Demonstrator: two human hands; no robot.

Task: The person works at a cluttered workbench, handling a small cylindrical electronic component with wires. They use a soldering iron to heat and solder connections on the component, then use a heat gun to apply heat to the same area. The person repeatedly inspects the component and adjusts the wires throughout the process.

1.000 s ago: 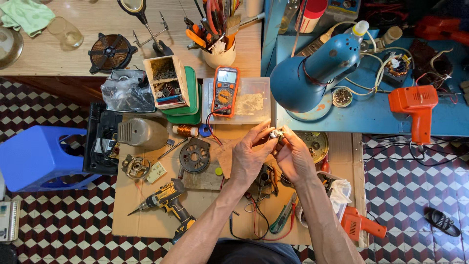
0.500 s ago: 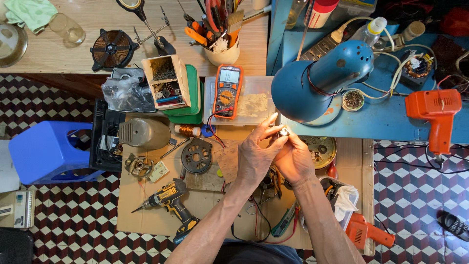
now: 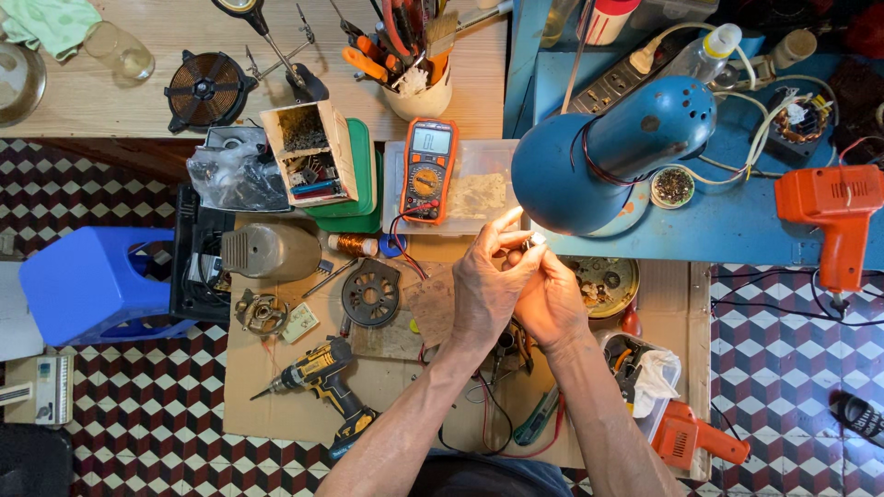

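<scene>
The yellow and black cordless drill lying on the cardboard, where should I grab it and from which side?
Grip the yellow and black cordless drill by its handle, the bar that slants down to the battery base at the lower right. Come from above, on the near side: it lies flat on the brown cardboard sheet with its bit pointing left, and the handle looks clear of other parts.

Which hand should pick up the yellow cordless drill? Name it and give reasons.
Left. The left hand is on the drill's side of the cardboard. The right hand is farther away and would have to cross over.
</scene>
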